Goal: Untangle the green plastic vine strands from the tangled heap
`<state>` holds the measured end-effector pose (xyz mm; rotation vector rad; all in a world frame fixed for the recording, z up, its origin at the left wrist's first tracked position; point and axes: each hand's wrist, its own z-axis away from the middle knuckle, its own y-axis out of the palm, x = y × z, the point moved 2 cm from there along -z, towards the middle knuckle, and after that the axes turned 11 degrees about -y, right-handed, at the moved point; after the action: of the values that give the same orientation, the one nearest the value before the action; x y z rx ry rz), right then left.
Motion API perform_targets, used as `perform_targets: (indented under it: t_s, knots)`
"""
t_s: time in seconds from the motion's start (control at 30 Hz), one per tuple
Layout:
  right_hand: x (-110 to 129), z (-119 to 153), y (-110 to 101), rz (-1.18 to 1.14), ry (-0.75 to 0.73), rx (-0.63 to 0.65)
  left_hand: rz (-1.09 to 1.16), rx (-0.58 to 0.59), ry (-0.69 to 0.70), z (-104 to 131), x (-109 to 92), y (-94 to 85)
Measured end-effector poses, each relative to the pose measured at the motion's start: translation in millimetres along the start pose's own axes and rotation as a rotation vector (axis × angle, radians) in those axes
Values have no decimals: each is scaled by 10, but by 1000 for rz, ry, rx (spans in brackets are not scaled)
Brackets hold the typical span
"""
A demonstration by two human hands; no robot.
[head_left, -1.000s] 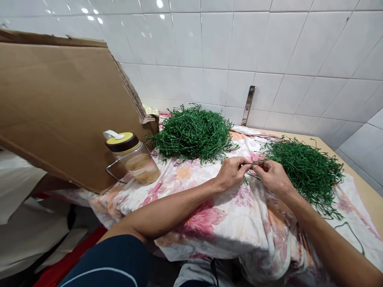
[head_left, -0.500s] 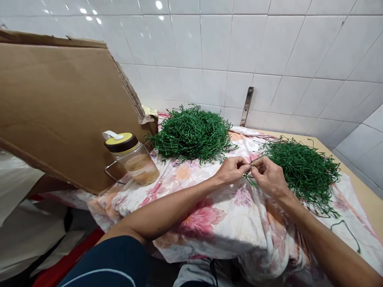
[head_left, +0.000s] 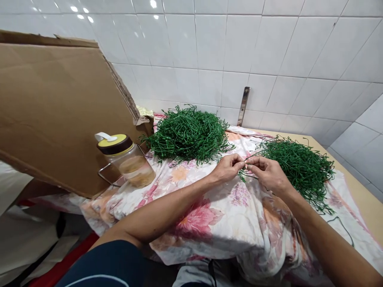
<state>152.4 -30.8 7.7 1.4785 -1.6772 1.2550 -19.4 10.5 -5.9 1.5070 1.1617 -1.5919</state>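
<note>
My left hand [head_left: 228, 168] and my right hand [head_left: 269, 174] meet above the cloth, fingertips almost touching. Both pinch a thin green cord [head_left: 243, 174], whose short strands show below and between the fingers. The exact spot where the fingers press is partly hidden. Just beyond my right hand lies a tangled heap of green cords [head_left: 302, 165], with small knot-like ends. A second, larger heap of green cords [head_left: 188, 133] sits farther back, to the left of my hands.
A flowered cloth [head_left: 206, 217] covers the table [head_left: 368, 207]. On the left stand a clear jar with a yellow and brown lid [head_left: 134, 169] and a big cardboard sheet [head_left: 56, 115]. One loose green cord [head_left: 344, 229] lies near my right forearm. A white tiled wall [head_left: 209, 44] rises behind.
The view has shifted slightly, so things sit a little farther left. My right hand's fingers have straightened somewhat along the cord; both hands still pinch it.
</note>
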Motion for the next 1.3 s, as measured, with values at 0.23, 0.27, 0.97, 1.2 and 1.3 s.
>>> perform_targets:
  t_s: [0.23, 0.27, 0.97, 1.2, 1.3]
  knots:
    - [-29, -15, -33, 76, 28, -99, 55, 31, 41, -6, -1, 21]
    - [-44, -10, -38, 136, 16, -106, 51, 36, 29, -8, 11, 25]
    - [-34, -4, -103, 702, -13, -178, -445, -160, 334, 246, -173, 32]
    - [386, -2, -337, 100, -163, -101, -112, -130, -10, -53, 31, -147]
    - [471, 2, -581, 120, -285, -367, 60, -54, -148, -115, 96, -142]
